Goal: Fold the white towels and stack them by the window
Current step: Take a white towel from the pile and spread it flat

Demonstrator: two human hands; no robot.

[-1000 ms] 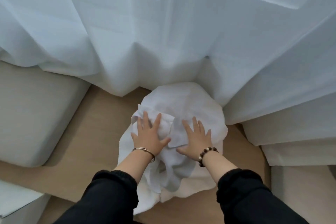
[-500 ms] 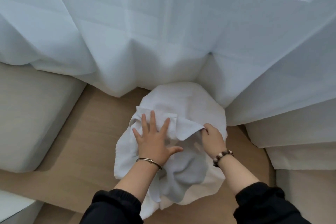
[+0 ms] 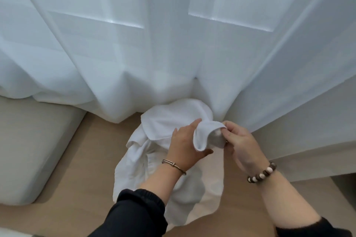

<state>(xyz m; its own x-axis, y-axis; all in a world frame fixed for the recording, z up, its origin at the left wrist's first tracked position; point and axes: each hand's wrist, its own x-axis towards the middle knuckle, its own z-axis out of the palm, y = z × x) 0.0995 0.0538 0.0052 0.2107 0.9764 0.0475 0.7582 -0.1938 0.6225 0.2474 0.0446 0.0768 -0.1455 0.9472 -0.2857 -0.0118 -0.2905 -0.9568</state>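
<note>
Head cam: R fingers [image 3: 229,131] pinch towel [image 3: 173,119] edge; L fingers [image 3: 193,124] under fold, curl unclear.

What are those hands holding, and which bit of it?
Both hands hold the crumpled white cloth towel. The right hand pinches its lifted edge, and the left hand grips the same fold right beside it. The rest lies heaped below.
</note>
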